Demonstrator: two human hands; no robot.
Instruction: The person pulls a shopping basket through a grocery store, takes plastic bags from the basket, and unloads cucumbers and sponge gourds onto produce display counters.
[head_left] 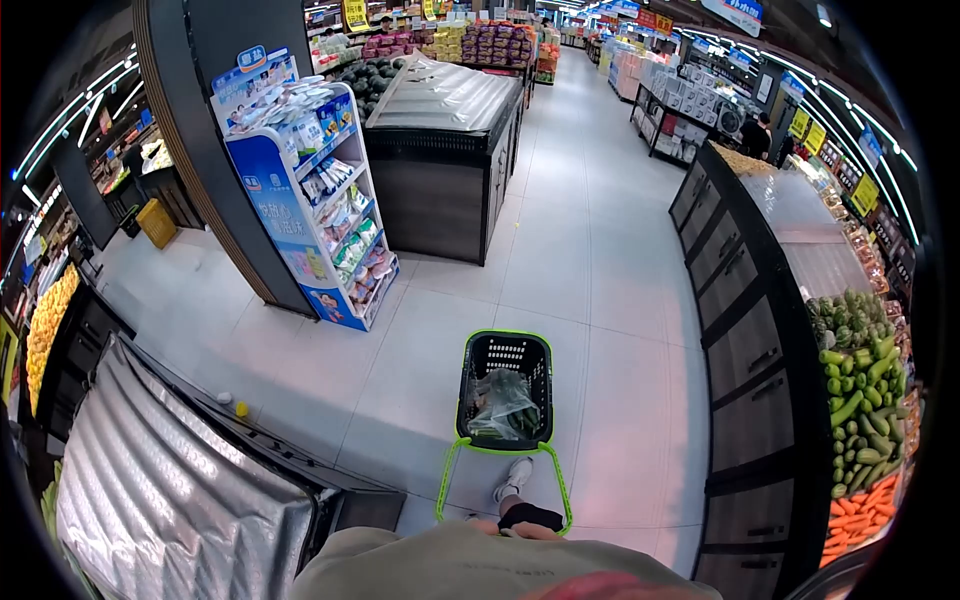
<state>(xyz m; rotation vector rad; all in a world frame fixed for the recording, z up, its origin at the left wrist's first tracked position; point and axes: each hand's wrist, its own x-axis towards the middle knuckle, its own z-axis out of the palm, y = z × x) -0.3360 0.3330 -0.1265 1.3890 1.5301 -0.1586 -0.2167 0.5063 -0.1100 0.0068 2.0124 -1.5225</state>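
A black basket [505, 388] with a green rim stands low in front of me, holding a clear plastic bag [503, 405] with dark green produce inside. Its long green handle [562, 480] reaches back toward my body. Just above my shirt's edge, my left hand [484, 525] and my right hand [538, 532] show only in part, closed at the near end of the handle. My shirt hides most of both.
A blue and white shelf [295, 200] of packets stands at the left, beside a dark column. Covered counters [438, 180] lie ahead. Along the right, a dark counter [745, 370] carries cucumbers [870, 440] and carrots [860, 520]. A silver-covered counter [180, 480] is near left.
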